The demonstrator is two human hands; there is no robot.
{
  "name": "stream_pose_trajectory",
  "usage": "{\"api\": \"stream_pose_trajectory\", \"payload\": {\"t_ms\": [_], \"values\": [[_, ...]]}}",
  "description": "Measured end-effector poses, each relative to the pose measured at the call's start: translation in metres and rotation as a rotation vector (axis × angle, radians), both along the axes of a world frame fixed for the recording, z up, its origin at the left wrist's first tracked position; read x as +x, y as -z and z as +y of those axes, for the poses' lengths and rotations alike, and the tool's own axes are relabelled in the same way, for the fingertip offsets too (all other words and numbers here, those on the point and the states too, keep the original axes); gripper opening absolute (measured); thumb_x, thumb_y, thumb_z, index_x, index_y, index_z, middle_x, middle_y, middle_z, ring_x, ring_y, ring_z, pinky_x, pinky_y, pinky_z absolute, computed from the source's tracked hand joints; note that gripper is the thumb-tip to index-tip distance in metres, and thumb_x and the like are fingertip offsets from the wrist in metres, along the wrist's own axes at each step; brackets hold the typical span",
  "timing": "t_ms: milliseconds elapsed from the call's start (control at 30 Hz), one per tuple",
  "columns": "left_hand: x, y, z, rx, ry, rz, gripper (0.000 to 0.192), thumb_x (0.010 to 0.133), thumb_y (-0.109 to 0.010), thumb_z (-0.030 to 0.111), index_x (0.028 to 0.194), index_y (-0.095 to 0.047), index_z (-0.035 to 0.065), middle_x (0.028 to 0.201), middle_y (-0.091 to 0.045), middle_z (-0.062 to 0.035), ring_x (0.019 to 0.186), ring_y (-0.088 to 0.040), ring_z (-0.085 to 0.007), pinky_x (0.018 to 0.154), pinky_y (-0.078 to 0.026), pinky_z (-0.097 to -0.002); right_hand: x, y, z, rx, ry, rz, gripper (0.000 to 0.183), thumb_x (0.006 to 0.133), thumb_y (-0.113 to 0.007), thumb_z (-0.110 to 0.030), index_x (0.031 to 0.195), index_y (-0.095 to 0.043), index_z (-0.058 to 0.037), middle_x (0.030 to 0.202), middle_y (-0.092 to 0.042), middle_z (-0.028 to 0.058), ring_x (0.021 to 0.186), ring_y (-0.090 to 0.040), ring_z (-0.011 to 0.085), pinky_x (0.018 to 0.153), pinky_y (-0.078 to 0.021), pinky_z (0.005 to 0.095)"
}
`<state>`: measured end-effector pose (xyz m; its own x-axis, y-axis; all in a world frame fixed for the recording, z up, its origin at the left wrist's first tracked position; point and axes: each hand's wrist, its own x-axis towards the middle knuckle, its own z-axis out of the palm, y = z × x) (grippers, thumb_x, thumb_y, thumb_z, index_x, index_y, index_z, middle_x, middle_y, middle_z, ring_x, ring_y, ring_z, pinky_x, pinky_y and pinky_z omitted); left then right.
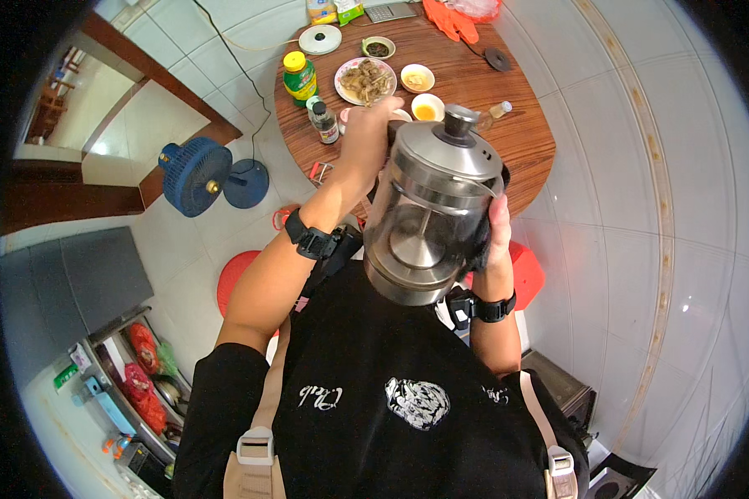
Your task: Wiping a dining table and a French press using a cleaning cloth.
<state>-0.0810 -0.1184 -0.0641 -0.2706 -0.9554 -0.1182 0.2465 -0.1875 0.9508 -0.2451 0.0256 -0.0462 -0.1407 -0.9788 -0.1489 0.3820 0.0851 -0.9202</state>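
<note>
A glass kettle [425,212] with steel bands and a steel lid [452,150] is held up, tilted, in front of my chest. A steel part on a thin rod [417,246] shows inside the glass. My left hand [369,134] is at the dark handle [394,128] on the kettle's far left side and appears closed around it; its grip is partly hidden. On the other side, my right hand [500,227] presses a black cloth [476,252] against the glass. Most of the right fingers are hidden behind the kettle.
Beyond the kettle stands a wooden table [518,137] with a plate of food [367,82], several small bowls, a green yellow-capped container [299,78] and a dark bottle [324,125]. A blue fan [196,176] stands at left. Red stools [237,274] flank me; a tiled wall [599,156] is at right.
</note>
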Motion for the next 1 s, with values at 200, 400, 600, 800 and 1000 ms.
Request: {"api": "stream_pose_trajectory", "payload": {"t_ms": [200,400,600,800,1000], "values": [[0.008,-0.019,-0.010,0.175,-0.132,0.163,0.043,0.094,-0.062,0.039,0.097,-0.073,-0.0025,0.091,-0.073,-0.0107,0.077,-0.067,-0.0177,0.072,-0.051,-0.0297,0.015,-0.024,0.002,-0.021,0.263,0.246,0.051,0.108,-0.049,-0.038,0.142,-0.052,0.0007,0.138,-0.057,0.0068,0.124,-0.051,0.0177,0.109,-0.0374,0.0346],[-0.006,-0.051,0.016,0.221,-0.041,-0.050,0.034,0.097,-0.064,0.038,0.091,-0.072,0.0056,0.071,-0.062,0.0024,0.053,-0.051,-0.0052,0.047,-0.034,-0.0225,-0.011,-0.004,0.003,-0.141,0.523,0.205,0.052,0.109,-0.047,-0.039,0.141,-0.051,0.0019,0.137,-0.058,0.0087,0.122,-0.053,0.0182,0.108,-0.0387,0.0336],[-0.068,-0.055,0.081,-0.024,-0.062,0.117,0.040,0.098,-0.070,0.028,0.069,-0.052,0.0082,0.061,-0.050,0.0043,0.054,-0.043,-0.0024,0.047,-0.030,-0.0226,-0.012,0.012,-0.003,-0.208,0.563,0.593,0.048,0.106,-0.053,-0.040,0.126,-0.057,0.0029,0.111,-0.065,0.0064,0.100,-0.058,0.0147,0.090,-0.0475,0.0328],[-0.086,-0.052,0.106,-0.307,-0.125,-0.007,0.029,0.105,-0.058,0.024,0.083,-0.055,0.0056,0.073,-0.054,0.0032,0.068,-0.046,-0.0035,0.059,-0.039,-0.0226,-0.009,-0.015,0.003,-0.020,0.682,0.087,0.049,0.105,-0.049,-0.048,0.117,-0.060,-0.0018,0.096,-0.064,0.0035,0.078,-0.062,0.0120,0.070,-0.0523,0.0300],[-0.103,-0.020,0.107,-0.820,-0.201,-0.159,0.015,0.094,-0.063,0.012,0.096,-0.057,-0.0011,0.091,-0.061,-0.0193,0.083,-0.060,-0.0392,0.074,-0.047,-0.0458,0.009,-0.035,0.014,0.020,0.594,0.312,0.024,0.096,-0.072,-0.021,0.108,-0.065,-0.0014,0.096,-0.065,0.0003,0.086,-0.058,0.0083,0.077,-0.0494,0.0263]]}}
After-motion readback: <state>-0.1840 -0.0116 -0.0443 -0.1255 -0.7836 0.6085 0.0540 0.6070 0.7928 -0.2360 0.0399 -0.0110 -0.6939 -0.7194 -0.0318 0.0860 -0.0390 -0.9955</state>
